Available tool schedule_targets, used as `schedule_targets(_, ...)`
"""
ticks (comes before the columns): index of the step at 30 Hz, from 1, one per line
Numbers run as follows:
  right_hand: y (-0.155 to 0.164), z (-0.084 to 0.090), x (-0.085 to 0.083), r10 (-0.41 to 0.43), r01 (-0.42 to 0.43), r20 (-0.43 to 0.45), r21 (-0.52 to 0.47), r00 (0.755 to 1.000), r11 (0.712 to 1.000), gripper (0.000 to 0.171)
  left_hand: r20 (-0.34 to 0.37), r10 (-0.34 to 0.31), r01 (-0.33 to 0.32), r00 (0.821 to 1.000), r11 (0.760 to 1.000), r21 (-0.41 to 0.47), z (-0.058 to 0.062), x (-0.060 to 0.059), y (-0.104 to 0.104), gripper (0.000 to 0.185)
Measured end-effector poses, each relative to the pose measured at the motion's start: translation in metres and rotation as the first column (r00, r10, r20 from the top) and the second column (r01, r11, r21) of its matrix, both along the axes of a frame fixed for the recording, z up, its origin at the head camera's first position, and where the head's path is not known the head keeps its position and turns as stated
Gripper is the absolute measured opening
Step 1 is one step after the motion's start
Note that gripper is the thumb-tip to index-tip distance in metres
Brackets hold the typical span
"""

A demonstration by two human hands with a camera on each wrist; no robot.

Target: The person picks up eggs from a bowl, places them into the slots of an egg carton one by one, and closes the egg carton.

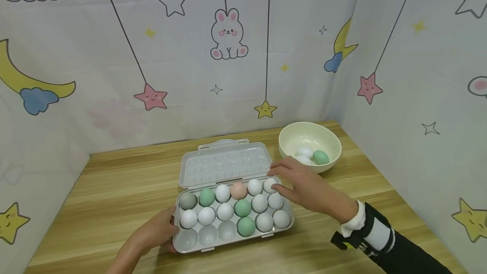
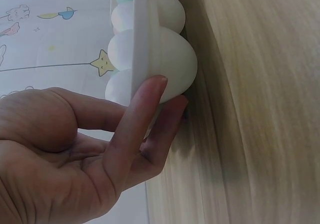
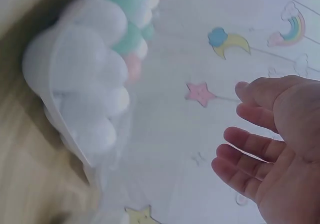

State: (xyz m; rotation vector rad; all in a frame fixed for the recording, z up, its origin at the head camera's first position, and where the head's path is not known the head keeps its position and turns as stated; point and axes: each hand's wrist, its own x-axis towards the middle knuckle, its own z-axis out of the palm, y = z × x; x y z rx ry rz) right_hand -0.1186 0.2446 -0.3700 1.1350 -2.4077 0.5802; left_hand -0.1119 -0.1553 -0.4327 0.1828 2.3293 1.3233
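A clear plastic egg tray (image 1: 208,236) lies on the wooden table with its lid (image 1: 224,164) folded back. Several white eggs, three green ones, a grey one (image 1: 187,200) and a pink one (image 1: 238,190) fill most cups; three front-left cups are bare. My left hand (image 1: 157,231) pinches the tray's front-left corner, a finger on the rim (image 2: 142,44) and others under a cup. My right hand (image 1: 274,177) hovers over the tray's back right corner, by a white egg (image 1: 269,184). In the right wrist view that hand (image 3: 235,129) is spread and holds nothing.
A cream bowl (image 1: 289,132) stands behind the tray at the right, holding a green egg (image 1: 321,157) and white eggs (image 1: 305,152). Printed cloth walls close in the table (image 1: 114,189) at the back and both sides.
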Motion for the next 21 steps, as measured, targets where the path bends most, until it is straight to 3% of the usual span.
schedule_targets(7, 0.030, 0.024, -0.010, -0.087, 0.086, -0.076, -0.017, 0.993, 0.996, 0.036, 0.009, 0.006, -0.006, 1.000, 1.000, 0.009, 0.001, 0.001, 0.000, 0.041)
schedule_targets(11, 0.044, 0.036, -0.015, -0.143, 0.142, -0.065, -0.011, 0.988, 0.990, 0.035, 0.002, 0.021, -0.021, 1.000, 1.000, -0.009, 0.001, 0.002, 0.001, 0.038)
schedule_targets(16, 0.062, 0.049, -0.026, -0.227, 0.225, 0.042, 0.034, 0.973, 0.974, 0.032, -0.007, 0.007, -0.007, 1.000, 1.000, -0.006, 0.000, 0.002, -0.001, 0.036)
schedule_targets(21, 0.082, 0.050, -0.044, -0.324, 0.310, 0.151, 0.114, 0.934, 0.944, 0.035, -0.008, 0.003, -0.003, 1.000, 1.000, 0.006, 0.000, 0.002, -0.001, 0.037)
